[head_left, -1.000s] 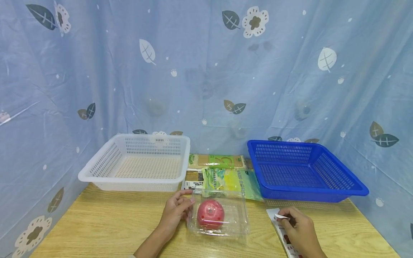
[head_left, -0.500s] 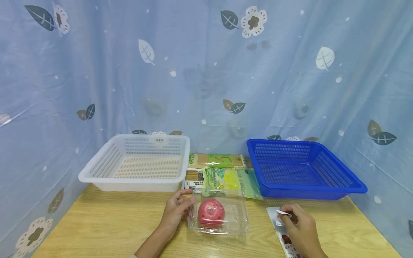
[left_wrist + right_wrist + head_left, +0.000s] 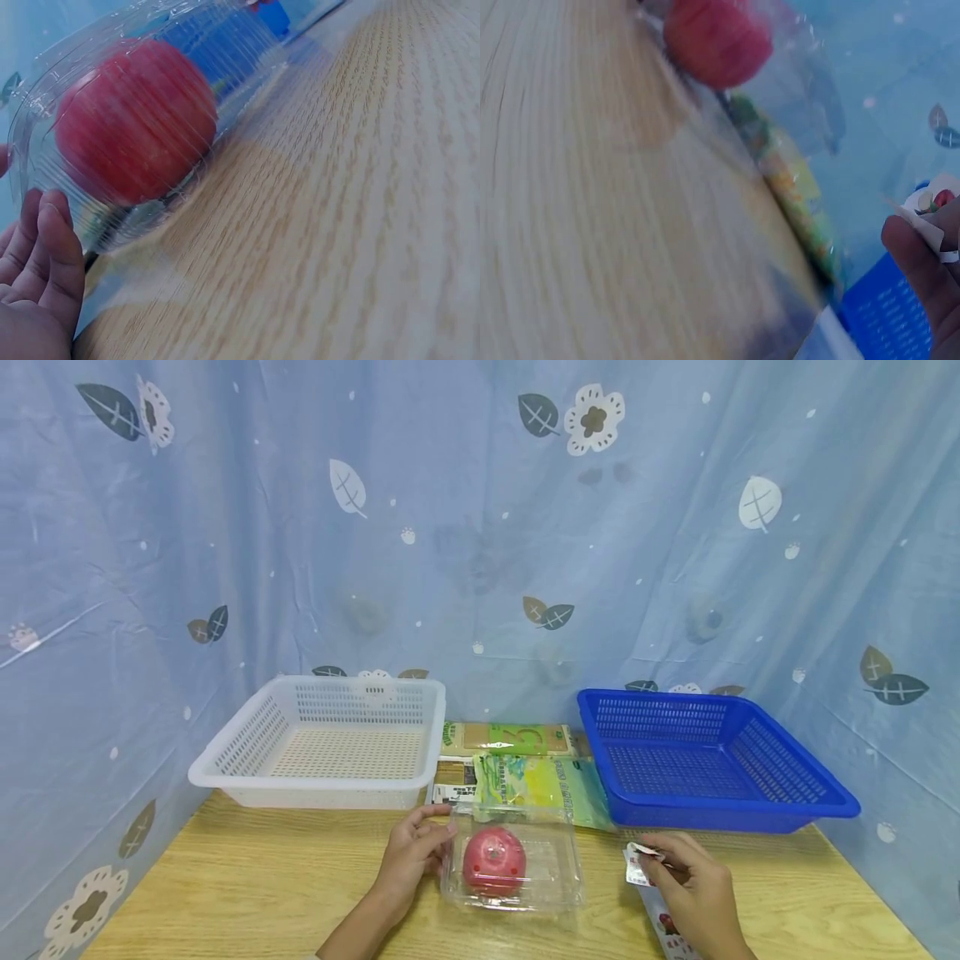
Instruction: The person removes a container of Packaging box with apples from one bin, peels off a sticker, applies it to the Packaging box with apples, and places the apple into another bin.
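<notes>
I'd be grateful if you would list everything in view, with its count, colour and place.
White basket: 1, white, back left of the table
Blue basket: 1, blue, back right
Flat packets: 3, green-and-brown, yellow-and-green, white-and-brown, between the baskets
Clear box: 1, transparent, front middle
Fruit: 1, red, inside the clear box, toward its left
Printed strip: 1, pale with red print, front right
Label: 1, white with red print, at the strip's far end; whether attached is unclear
Table: 1, light wood, beneath everything
Curtain: light blue with leaves and flowers, behind; number of panels unclear
Left hand: 1, bare, touching the clear box's left edge
Right hand: 1, bare, pinching the label
</notes>
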A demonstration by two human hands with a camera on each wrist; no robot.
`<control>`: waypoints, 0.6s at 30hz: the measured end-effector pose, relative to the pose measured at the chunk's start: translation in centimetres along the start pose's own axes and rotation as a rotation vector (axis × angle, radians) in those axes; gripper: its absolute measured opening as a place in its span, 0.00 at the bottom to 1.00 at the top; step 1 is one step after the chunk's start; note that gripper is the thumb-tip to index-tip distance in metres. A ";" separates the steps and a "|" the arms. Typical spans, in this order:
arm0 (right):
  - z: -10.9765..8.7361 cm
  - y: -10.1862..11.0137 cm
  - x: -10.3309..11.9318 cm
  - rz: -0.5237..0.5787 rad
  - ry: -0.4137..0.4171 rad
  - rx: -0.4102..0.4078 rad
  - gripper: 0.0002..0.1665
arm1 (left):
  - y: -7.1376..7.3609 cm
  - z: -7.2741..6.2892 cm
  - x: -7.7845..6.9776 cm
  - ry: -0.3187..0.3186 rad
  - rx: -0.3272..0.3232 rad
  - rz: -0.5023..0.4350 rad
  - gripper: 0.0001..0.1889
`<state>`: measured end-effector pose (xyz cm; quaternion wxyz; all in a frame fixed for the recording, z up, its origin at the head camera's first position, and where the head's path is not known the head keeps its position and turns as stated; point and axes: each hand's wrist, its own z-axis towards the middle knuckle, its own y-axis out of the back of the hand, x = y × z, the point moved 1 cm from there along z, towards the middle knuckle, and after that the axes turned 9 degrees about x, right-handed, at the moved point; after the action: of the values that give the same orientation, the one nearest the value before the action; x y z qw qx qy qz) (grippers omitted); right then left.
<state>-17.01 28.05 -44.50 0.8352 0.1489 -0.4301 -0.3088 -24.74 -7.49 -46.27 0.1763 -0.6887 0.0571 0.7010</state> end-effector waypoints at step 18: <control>2.7 -1.4 5.3 0.336 0.019 0.133 0.15 | 0.0 -0.1 -0.1 -0.003 0.006 -0.016 0.28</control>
<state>-17.44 23.61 -40.29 0.8675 0.1328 -0.4602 -0.1345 -24.66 -7.51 -46.21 0.1838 -0.6876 0.0534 0.7004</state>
